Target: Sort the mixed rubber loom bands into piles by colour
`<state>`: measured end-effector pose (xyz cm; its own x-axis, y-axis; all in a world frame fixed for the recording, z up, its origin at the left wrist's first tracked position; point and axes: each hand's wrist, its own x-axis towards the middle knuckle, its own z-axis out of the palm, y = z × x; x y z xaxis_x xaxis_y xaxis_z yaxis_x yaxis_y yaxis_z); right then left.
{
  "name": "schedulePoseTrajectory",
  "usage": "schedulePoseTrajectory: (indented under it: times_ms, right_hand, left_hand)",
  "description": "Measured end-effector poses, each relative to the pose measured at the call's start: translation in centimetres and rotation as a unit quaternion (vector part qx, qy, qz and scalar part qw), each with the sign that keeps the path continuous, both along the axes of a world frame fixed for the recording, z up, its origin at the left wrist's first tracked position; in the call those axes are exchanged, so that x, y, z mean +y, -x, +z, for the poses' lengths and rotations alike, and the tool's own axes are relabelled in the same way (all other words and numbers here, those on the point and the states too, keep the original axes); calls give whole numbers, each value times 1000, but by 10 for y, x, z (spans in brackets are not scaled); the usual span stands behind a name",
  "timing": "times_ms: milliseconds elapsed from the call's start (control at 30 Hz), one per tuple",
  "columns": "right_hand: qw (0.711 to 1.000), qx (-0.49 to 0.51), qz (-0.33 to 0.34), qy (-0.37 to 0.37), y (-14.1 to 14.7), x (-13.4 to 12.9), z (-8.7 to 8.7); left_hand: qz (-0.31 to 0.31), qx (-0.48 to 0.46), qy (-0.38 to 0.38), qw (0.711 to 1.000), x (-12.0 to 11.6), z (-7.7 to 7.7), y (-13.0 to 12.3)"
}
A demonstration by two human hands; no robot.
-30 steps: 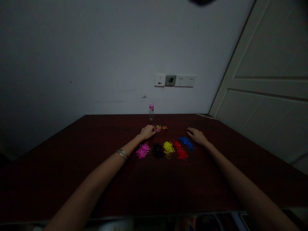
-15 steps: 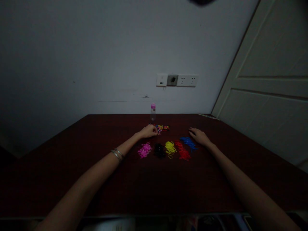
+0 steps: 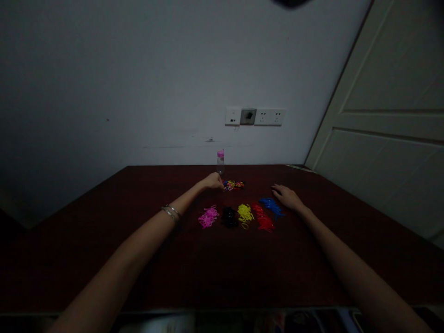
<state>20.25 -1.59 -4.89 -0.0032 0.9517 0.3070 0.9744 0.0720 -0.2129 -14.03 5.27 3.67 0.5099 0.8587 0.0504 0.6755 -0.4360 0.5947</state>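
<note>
My left hand [image 3: 213, 181] reaches to the left end of a mixed-colour pile of rubber bands [image 3: 233, 185]. Its fingers are bent together and mostly hidden, so whatever is between them does not show. My right hand [image 3: 287, 196] lies palm down with fingers stretched out, just beyond the blue rubber bands [image 3: 272, 206]. In a row nearer to me are pink rubber bands [image 3: 208, 217], black ones [image 3: 229, 217], yellow rubber bands [image 3: 245, 214] and red rubber bands [image 3: 263, 218], each colour in its own heap.
A clear bottle with a pink top [image 3: 220, 162] stands behind the mixed pile, near the wall. The dark red-brown table [image 3: 222, 268] meets the wall, which carries sockets [image 3: 269, 117]. At the right is a pale panelled door [image 3: 388, 101].
My left hand has shifted slightly farther from me and to the left, so more of the mixed pile shows. My right hand rests in the same place.
</note>
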Motion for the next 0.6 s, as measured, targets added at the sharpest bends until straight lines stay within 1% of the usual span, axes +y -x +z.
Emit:
schedulePoseTrajectory:
  times_ms: [100, 200, 267, 400, 600]
  right_hand:
    - [1000, -4, 9, -4, -1, 1, -1]
    - [1000, -6, 12, -5, -1, 1, 0]
    - [1000, -6, 9, -6, 0, 0, 1]
    - [1000, -6, 5, -4, 2, -1, 2]
    - [1000, 10, -1, -12, -1, 2, -2]
  left_hand:
    - [-12, 48, 50, 998, -5, 9, 0]
    - [-28, 99, 86, 991, -4, 17, 0]
    - [-36, 107, 91, 989, -2, 22, -1]
    - [-33, 95, 96, 990, 1, 30, -1]
    - [-31, 123, 147, 981, 0, 44, 0]
